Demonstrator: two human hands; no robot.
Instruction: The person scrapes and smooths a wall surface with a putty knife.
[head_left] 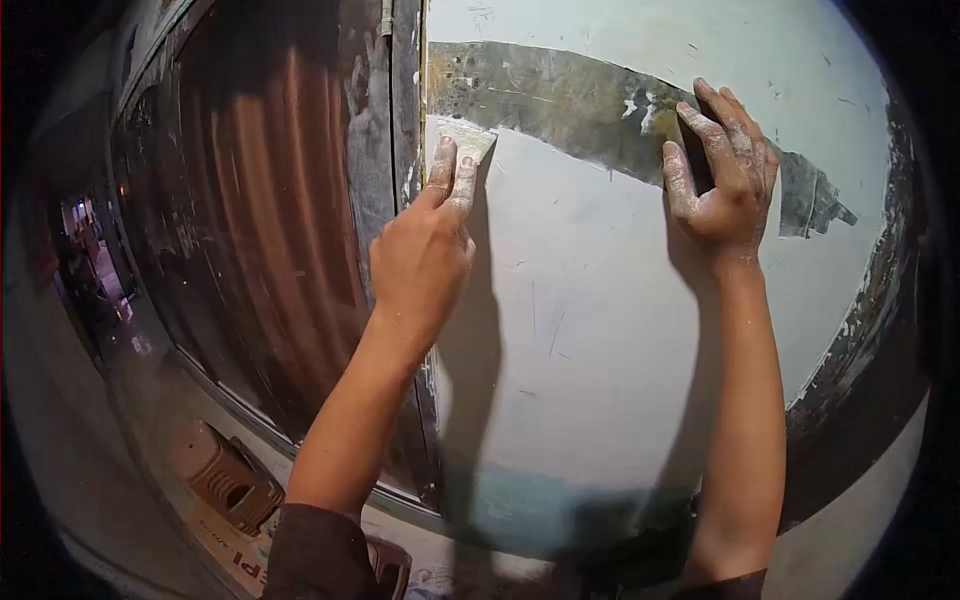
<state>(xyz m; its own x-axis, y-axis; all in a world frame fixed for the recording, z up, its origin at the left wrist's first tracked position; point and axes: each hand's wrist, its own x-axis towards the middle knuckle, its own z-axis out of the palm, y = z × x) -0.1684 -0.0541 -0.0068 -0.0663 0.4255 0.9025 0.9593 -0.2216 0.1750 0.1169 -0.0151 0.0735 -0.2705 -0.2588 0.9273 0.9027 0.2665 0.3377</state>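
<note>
My left hand (425, 240) is closed on a putty knife (470, 140), its blade pressed near the left edge of a white panel (590, 300). Two fingers lie stretched along the blade, which carries whitish paste; the handle is hidden in my palm. Across the upper panel runs a bare grey-brown strip (560, 100) with a few white flecks. My right hand (730, 165), fingers spread and dusted white, rests by its fingertips on that strip. Both arms are raised and cast shadows down the panel.
Left of the panel stands a dark-framed door or window (390, 130) with a reddish-brown curtain (290, 190) behind it. A brown plastic stool (225, 475) and a printed cardboard piece (215, 540) are on the floor at lower left. The panel's right edge (860, 310) is dark and flaking.
</note>
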